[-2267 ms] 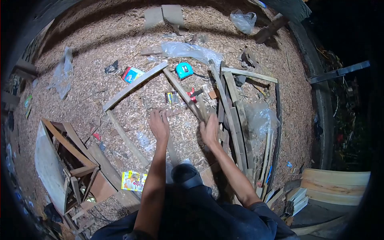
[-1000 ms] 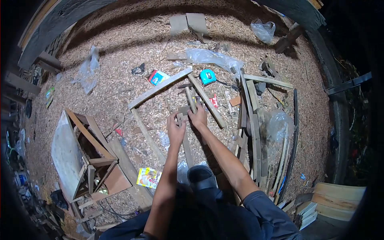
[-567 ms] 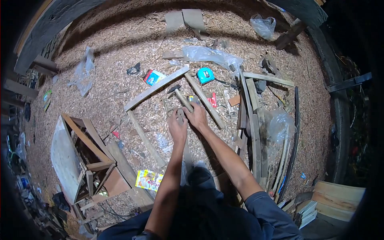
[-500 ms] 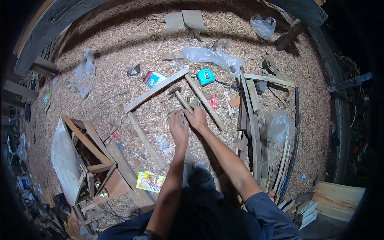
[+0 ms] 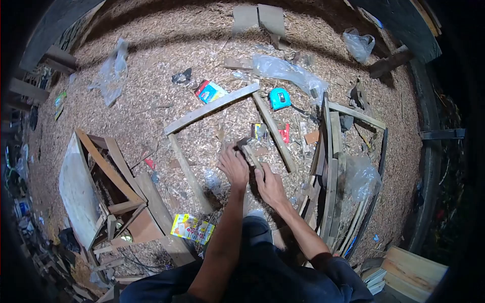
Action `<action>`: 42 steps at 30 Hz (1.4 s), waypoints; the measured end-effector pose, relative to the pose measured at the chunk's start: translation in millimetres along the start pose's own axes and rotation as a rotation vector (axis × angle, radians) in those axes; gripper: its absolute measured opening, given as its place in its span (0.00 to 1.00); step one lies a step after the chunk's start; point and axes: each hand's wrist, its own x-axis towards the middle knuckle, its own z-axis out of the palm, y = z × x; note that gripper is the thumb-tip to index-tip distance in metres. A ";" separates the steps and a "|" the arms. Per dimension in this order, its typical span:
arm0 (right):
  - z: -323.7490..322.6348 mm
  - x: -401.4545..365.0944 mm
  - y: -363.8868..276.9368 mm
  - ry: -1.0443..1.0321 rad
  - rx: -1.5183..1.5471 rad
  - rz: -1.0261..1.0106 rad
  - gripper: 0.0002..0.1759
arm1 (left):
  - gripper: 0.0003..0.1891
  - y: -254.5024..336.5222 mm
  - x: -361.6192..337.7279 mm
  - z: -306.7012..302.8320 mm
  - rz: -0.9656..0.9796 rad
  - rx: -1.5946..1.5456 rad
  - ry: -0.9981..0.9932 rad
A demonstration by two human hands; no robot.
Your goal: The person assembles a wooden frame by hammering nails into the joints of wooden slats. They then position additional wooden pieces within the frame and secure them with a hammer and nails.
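And here's the shift: the right hand has slid back along the handle of the hammer, wrapped firmly round its lower end; the dark head, which stood well out ahead of both hands a moment ago, has now come in just beside the fingers of the left hand; so the tool and the left hand now look to be at one spot, close above the ground, with little room between them.

The left hand is bent over, fingertips downward; whether it grips something I can't tell, the fingers hide it.

Now the stuff around: the hammer's handle is pale and straight, wood by the look of it, its head dark and blunt; three slim, greyish battens make an open-ended frame ahead of the hands, the top batten lying aslant, the right batten and left batten running back from its ends; a smooth, rounded turquoise tape measure sits just outside; crinkled clear plastic sprawls behind; long, worn strips lie bundled at the right; the floor is all loose, flaky shavings, and a glossy yellow packet lies flat by the left forearm.
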 end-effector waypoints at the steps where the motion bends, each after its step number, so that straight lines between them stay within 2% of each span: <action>1: -2.3 -0.7 -4.9 -0.007 -0.052 0.030 0.16 | 0.18 0.2 0.2 0.6 -0.039 -0.058 0.006; 2: -3.3 -2.1 -6.6 0.059 -0.070 -0.050 0.15 | 0.14 0.3 -0.6 0.7 -0.046 -0.003 -0.020; 6: -0.2 -1.3 4.5 0.074 -0.087 -0.048 0.15 | 0.14 -0.3 -3.1 4.8 -0.073 0.048 -0.038; 8: 5.8 8.0 19.9 0.023 -0.279 -0.049 0.15 | 0.14 9.4 1.1 -3.9 -0.111 0.036 0.145; 11: -12.6 4.0 -5.6 0.036 -0.262 -0.024 0.15 | 0.10 6.9 1.0 1.9 -0.183 0.091 0.042; 12: -13.3 0.2 -8.4 0.083 -0.206 -0.055 0.15 | 0.10 5.6 -0.5 2.5 -0.186 0.089 0.038; 15: -1.4 1.3 12.1 0.055 -0.247 -0.090 0.16 | 0.09 6.0 -1.7 2.7 -0.097 0.068 0.110; 16: -0.3 7.4 14.4 -0.041 -0.463 0.014 0.18 | 0.08 8.3 -0.9 2.6 -0.136 0.107 0.079; 21: -21.6 -0.3 -11.3 -0.074 -0.321 -0.013 0.19 | 0.07 7.5 1.7 2.8 -0.148 0.123 0.083; 24: -31.3 -4.3 -25.2 0.115 -0.115 -0.129 0.14 | 0.07 10.7 3.1 1.0 -0.181 0.113 0.055; 27: -24.4 -1.6 -23.2 0.142 -0.082 -0.084 0.14 | 0.07 12.4 2.2 -1.4 -0.134 0.148 0.089; 29: -15.5 8.5 -6.8 0.094 -0.142 -0.061 0.15 | 0.07 11.9 2.1 -2.2 -0.138 0.112 0.066; 31: -20.0 16.2 -5.5 0.004 -0.377 -0.110 0.15 | 0.07 11.5 3.9 -1.6 -0.116 0.113 0.093; 33: -34.1 12.4 -15.7 -0.033 -0.347 -0.066 0.17 | 0.07 9.3 0.5 -1.2 -0.105 0.120 0.109; 36: -41.0 8.6 -33.7 0.084 -0.149 -0.022 0.19 | 0.07 9.7 2.1 -0.3 -0.090 0.126 0.134; 37: -33.0 9.7 -23.4 0.082 -0.150 -0.022 0.19 | 0.08 9.4 1.6 -1.0 -0.124 0.142 0.076; 38: -18.8 14.1 -2.3 0.030 -0.260 -0.009 0.20 | 0.10 9.9 1.4 -2.2 -0.156 0.158 0.019; 40: -7.1 18.6 15.4 -0.054 -0.428 -0.041 0.21 | 0.09 10.2 1.3 -2.5 -0.148 0.138 0.032; 42: -10.7 20.1 7.7 -0.029 -0.402 -0.037 0.20 | 0.08 10.0 5.6 1.4 -0.147 0.121 0.049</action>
